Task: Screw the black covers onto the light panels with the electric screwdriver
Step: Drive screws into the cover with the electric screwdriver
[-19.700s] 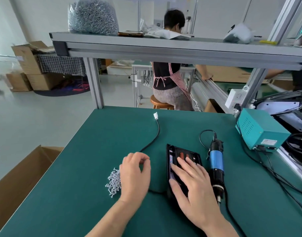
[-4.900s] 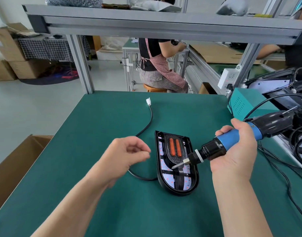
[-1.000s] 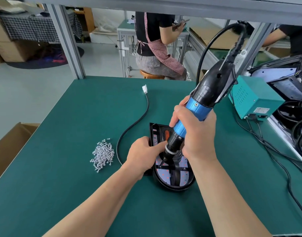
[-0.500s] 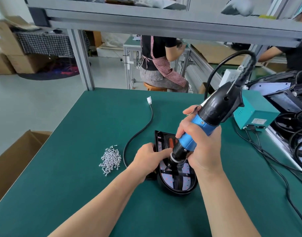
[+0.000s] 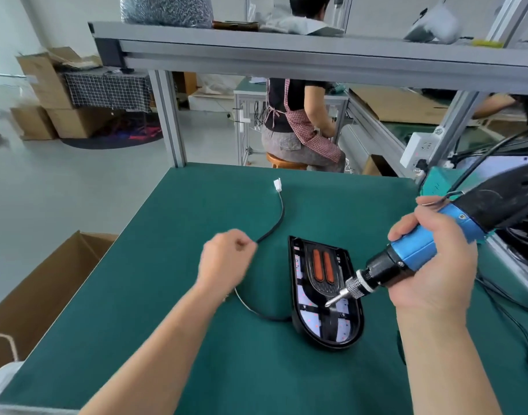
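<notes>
Black light panel (image 5: 327,326), cover (image 5: 322,284) seated inside, lies lengthwise between both hands' fingers, round end nearest. Right hand (image 5: 433,274) grips electric screwdriver (image 5: 414,253), bit (image 5: 336,299) slanting down-left. Left hand (image 5: 224,262) fisted, contents unclear.

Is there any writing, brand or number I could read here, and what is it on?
No text is readable.
Small mark on the blue grip of the electric screwdriver: too blurred to read.
Faint marks on the white socket block: too small to read.
</notes>
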The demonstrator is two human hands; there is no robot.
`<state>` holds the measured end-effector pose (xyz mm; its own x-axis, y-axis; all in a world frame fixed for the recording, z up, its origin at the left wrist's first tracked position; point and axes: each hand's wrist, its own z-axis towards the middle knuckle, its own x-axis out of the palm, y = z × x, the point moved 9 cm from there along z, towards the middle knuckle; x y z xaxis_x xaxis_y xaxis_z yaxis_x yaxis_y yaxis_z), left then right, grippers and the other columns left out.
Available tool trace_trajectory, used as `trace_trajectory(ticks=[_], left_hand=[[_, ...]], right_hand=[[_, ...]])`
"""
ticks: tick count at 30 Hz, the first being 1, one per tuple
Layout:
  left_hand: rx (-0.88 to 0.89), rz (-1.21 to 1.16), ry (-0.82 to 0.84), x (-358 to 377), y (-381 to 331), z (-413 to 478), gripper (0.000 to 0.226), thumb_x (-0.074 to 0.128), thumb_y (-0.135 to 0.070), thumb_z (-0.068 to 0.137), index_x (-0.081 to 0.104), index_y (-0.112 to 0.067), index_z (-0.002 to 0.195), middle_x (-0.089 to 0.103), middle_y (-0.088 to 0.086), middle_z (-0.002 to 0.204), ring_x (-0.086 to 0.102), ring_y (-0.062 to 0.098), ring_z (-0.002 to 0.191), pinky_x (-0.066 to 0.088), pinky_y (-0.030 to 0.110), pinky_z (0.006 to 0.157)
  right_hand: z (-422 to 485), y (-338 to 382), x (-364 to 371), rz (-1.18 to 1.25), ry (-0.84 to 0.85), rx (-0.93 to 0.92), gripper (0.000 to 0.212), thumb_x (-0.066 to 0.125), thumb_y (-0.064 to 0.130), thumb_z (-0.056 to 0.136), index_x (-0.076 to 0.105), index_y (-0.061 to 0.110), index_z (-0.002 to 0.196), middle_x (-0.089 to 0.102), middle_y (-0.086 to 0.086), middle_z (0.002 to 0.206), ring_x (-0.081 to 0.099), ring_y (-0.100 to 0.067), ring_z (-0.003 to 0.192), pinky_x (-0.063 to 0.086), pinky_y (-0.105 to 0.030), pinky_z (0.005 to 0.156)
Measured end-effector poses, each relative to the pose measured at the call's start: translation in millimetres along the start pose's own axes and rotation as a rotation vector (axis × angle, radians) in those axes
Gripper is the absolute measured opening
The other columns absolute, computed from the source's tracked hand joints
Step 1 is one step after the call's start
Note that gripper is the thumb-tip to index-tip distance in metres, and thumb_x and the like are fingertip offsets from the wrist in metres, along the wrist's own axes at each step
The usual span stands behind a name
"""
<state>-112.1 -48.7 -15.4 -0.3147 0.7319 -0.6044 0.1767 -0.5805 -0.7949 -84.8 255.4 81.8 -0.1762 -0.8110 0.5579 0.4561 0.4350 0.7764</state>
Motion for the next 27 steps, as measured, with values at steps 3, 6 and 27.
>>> trace_trajectory(ticks=[3,6,27], left_hand=[[-0.065,0.151,-0.058,-38,25,26,0.015,0.062,-0.009,0.082,0.072,-0.017,0.076,0.070,-0.005,0.078,0.066,0.024,0.082,0.049,0.027,0.068],[-0.140,0.208,0.104,-35,46,40,0.016,0.066,-0.002,0.079,0.072,-0.016,0.074,0.071,-0.002,0.081,0.065,0.022,0.079,0.055,0.031,0.074],[0.004,-0.500,0.413,13,-32,-35,0.017,0.078,-0.001,0.079,0.072,-0.016,0.074,0.070,0.003,0.069,0.062,0.013,0.066,0.046,0.019,0.063]], right_hand=[[-1,0,-9,0.011,-0.050,0.010,0.010,0.060,0.012,0.078,0.058,0.016,0.087,0.050,0.001,0.060,0.051,-0.017,0.056,0.044,-0.023,0.060],[-2,-1,-11,0.010,-0.065,0.023,0.008,0.061,0.013,0.079,0.059,0.017,0.086,0.051,0.001,0.060,0.051,-0.017,0.055,0.044,-0.021,0.059],[-4,-7,-20,-0.020,-0.309,0.215,0.018,0.053,0.008,0.099,0.052,0.015,0.083,0.051,0.001,0.051,0.048,-0.015,0.046,0.044,-0.022,0.056]])
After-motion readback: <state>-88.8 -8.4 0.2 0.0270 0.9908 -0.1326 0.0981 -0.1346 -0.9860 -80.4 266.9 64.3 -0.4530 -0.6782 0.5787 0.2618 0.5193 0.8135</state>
